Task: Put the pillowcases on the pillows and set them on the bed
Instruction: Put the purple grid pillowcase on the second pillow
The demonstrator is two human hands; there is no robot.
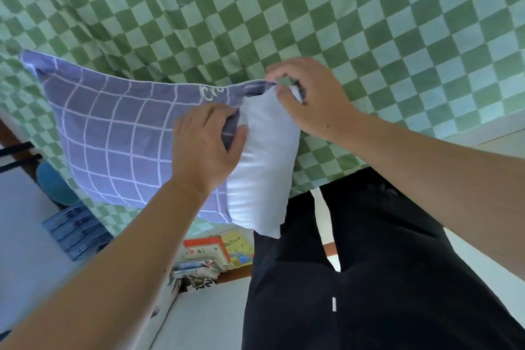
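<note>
While the white pillow (262,156) sticks halfway out of the purple grid pillowcase (113,136) over the green checkered bed (397,23), your left hand (207,148) has its grip pinched on the case's open edge, and your right hand (309,96) grips the top corner of that opening.

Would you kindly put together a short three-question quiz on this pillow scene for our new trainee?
1. True or false: the white pillow is fully inside the purple grid pillowcase.
2. Which hand grips the pillowcase's open edge at its upper corner? A) left hand B) right hand
3. Fill in: the bed wears a green ____ cover.

Key: 1. False, one end still sticks out. 2. B; the left hand grips the edge lower down. 3. Checkered.
</note>
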